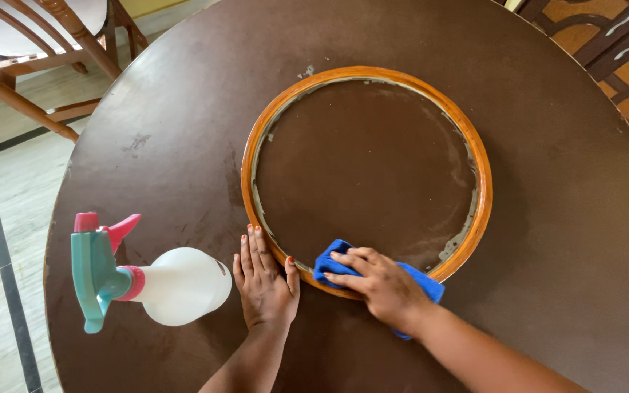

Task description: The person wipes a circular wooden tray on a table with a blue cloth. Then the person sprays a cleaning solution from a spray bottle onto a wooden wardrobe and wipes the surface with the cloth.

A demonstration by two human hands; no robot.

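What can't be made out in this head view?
- Blue cloth: its middle is hidden under the right hand.
- Wooden ring: the near rim is covered by cloth and hand.
- Table: its near edge is cut off by the frame bottom.
- Left hand: its palm faces down on the table, underside unseen.
- Spray bottle: liquid level is unreadable through the white body.

One frame, one cloth, one bottle.

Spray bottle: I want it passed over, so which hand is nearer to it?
Left. The left hand lies flat on the table just beside the spray bottle; the right hand, pressing a blue cloth, is farther off.
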